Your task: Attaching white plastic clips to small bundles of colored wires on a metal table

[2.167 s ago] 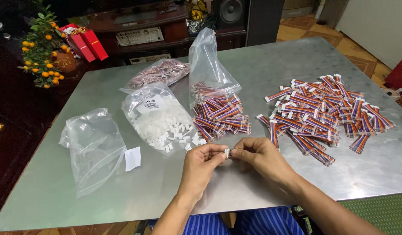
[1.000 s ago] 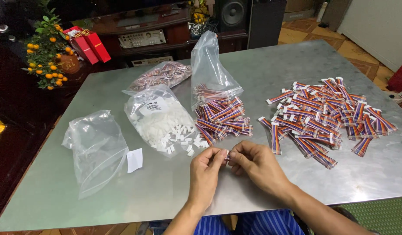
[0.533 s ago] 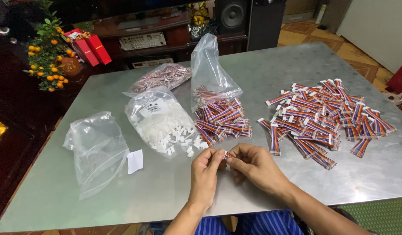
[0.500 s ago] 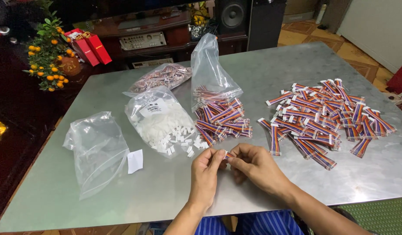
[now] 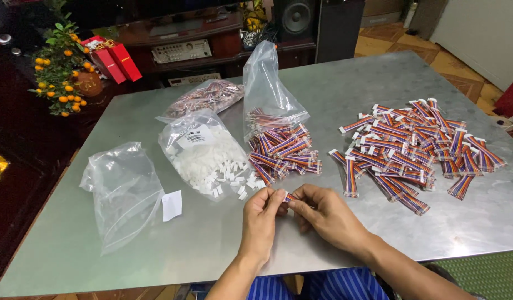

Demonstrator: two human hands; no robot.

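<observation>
Both hands met just above the near edge of the grey metal table [image 5: 379,78]. The left hand [image 5: 263,214] had its fingers curled in, thumb and forefinger pinched closed on one end of a short ribbon cable of striped red, blue and white wires [image 5: 289,197]; the right hand [image 5: 326,214] pinched the other side of that same piece, fingers likewise closed. Whether a small white plug was already between the fingertips could not be told.

Just beyond the hands, toward the table's middle, lay a clear plastic bag spilling small white plastic connector housings [image 5: 212,158], and beside it a loose heap of striped cables at the mouth of an upright clear bag [image 5: 281,147]. A larger spread of striped cables with white ends [image 5: 415,147] sat toward the right edge, an empty clear bag [image 5: 123,189] near the left edge.

To do this well, the cable end probably wanted squaring flat between the fingertips, wires in order, then a straight, even push rather than a twist.
</observation>
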